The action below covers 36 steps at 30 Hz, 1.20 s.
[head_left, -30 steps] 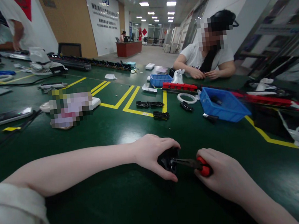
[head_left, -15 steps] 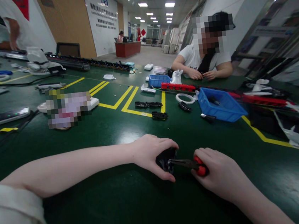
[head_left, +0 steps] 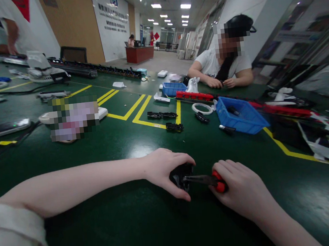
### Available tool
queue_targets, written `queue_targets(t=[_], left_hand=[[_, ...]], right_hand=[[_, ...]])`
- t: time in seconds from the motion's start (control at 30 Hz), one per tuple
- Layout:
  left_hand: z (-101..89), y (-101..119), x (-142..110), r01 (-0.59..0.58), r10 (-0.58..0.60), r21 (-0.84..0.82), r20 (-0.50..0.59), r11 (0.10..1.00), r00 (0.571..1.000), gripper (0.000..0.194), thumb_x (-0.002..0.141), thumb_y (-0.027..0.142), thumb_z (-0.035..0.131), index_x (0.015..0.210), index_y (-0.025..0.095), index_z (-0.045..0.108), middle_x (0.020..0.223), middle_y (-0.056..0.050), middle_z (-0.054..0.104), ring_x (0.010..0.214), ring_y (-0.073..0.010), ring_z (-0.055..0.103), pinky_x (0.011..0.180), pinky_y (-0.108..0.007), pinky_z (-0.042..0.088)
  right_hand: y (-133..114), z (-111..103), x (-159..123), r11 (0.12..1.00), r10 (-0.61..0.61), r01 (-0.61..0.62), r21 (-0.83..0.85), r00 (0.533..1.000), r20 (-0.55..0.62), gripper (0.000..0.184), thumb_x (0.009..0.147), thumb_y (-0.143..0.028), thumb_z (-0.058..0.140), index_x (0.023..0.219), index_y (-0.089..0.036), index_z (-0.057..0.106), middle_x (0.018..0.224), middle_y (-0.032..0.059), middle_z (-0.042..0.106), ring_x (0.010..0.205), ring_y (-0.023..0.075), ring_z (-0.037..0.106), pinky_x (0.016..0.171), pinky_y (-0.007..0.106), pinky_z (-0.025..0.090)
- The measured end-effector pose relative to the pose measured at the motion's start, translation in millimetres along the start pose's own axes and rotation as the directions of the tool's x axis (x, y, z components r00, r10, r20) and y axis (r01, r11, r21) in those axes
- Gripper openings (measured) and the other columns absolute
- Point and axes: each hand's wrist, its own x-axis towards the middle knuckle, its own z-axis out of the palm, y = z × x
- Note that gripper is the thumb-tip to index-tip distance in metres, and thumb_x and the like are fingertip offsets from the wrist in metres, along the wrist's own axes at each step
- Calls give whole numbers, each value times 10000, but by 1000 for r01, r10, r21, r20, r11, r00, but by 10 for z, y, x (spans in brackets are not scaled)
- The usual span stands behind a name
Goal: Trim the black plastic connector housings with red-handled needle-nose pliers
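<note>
Between the thumb and fingers of my left hand (head_left: 167, 171) is a small black plastic part (head_left: 178, 175), held just above the green table. My right hand (head_left: 238, 187) is closed round the red handles of a pair of needle-nose pliers (head_left: 202, 179). Their long dark jaws point left, and the tips touch the black part near its right side. What exactly the tips grip is too small to make out. Most of the handles are hidden in my right palm.
Beyond my hands lie several black plastic pieces (head_left: 161, 115), a white ring (head_left: 202, 108) and a blue bin (head_left: 240, 117). A phone (head_left: 74, 122) rests on the left. Red strips (head_left: 195, 96) run along the right side. Across the table a person (head_left: 223, 64) works with both hands.
The whole view has shifted slightly. My hands keep nearly the same pose, with the pliers' tips still at the black part.
</note>
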Motion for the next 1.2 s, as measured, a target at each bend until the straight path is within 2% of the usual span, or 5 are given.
queue_targets(t=[0.23, 0.57, 0.9, 1.2], left_hand=[[10, 0, -10, -38, 39, 12, -48, 999, 998, 815, 672, 680, 722, 1262, 166, 495, 1097, -87, 656, 846, -215, 658, 699, -274, 481], [26, -2, -13, -40, 43, 59, -53, 997, 998, 866, 668, 691, 725, 1302, 163, 463, 1134, -95, 636, 877, -224, 652, 697, -292, 485], [45, -36, -18, -57, 59, 31, -51, 998, 997, 784, 693, 715, 686, 1218, 152, 538, 1047, -76, 684, 840, -224, 668, 745, -300, 490], [48, -56, -14, -45, 46, 20, -42, 999, 998, 763, 698, 738, 663, 1190, 164, 559, 997, -63, 693, 801, -213, 663, 709, -292, 477]], right_hand=[[-10, 1, 1, 999, 30, -32, 38, 998, 48, 60, 750, -240, 561, 750, -210, 509, 746, 48, 609, 650, 172, 535, 601, 301, 387], [-8, -2, 9, 990, 88, -100, 101, 989, 115, 79, 743, -248, 577, 744, -213, 507, 737, 37, 611, 647, 171, 548, 592, 297, 403], [-15, 4, 4, 994, 72, -79, 74, 993, 89, 75, 740, -237, 597, 753, -203, 531, 736, 35, 613, 650, 178, 547, 600, 306, 396], [-11, 18, 4, 999, 48, -48, 23, 998, 36, 81, 737, -230, 606, 756, -197, 535, 751, 40, 611, 658, 179, 542, 612, 309, 379]])
